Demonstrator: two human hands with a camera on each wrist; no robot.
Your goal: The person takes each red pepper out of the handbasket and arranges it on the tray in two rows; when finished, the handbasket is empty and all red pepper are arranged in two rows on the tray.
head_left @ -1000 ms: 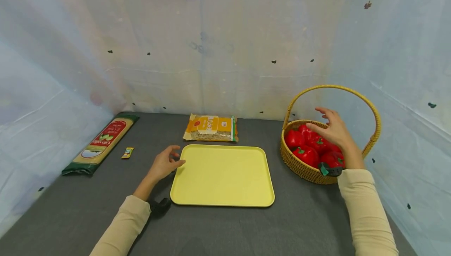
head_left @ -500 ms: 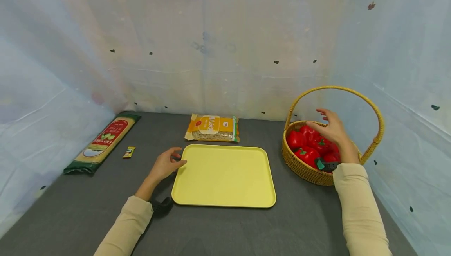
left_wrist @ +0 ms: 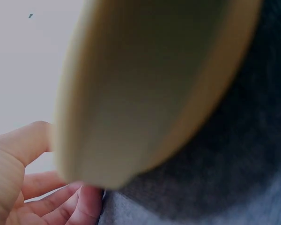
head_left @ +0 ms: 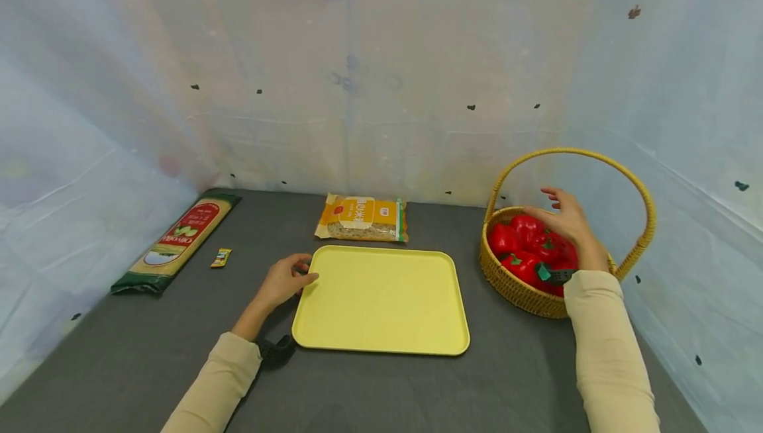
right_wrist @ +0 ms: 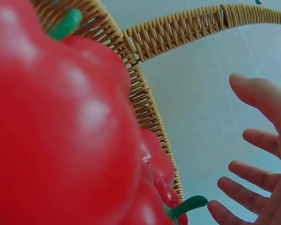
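In the head view my left hand (head_left: 286,282) is at the left rim of a yellow rectangular tray (head_left: 381,300), thumb over the rim and fingers loosely bent beside it. Up close in the left wrist view, the blurred tray edge (left_wrist: 126,117) stands between me and the thumb; whether the fingers touch it I cannot tell. My right hand (head_left: 569,224) hovers over a wicker basket (head_left: 512,290) of red bell peppers (head_left: 521,264), beneath its tall handle. Its fingers are spread and hold nothing. The right wrist view shows a green-stemmed pepper (right_wrist: 61,117) near the camera.
Behind the tray lies an orange bag of grain (head_left: 361,218). At the far left rests a long green and beige bag (head_left: 179,241), with a tiny yellow packet (head_left: 220,257) beside it. Pale patterned sheeting (head_left: 381,89) encloses the dark tabletop (head_left: 381,393).
The head view has shifted slightly, moving the scene a little to the right. My right forearm has swung slightly left, and my left hand is a touch nearer me along the tray rim.
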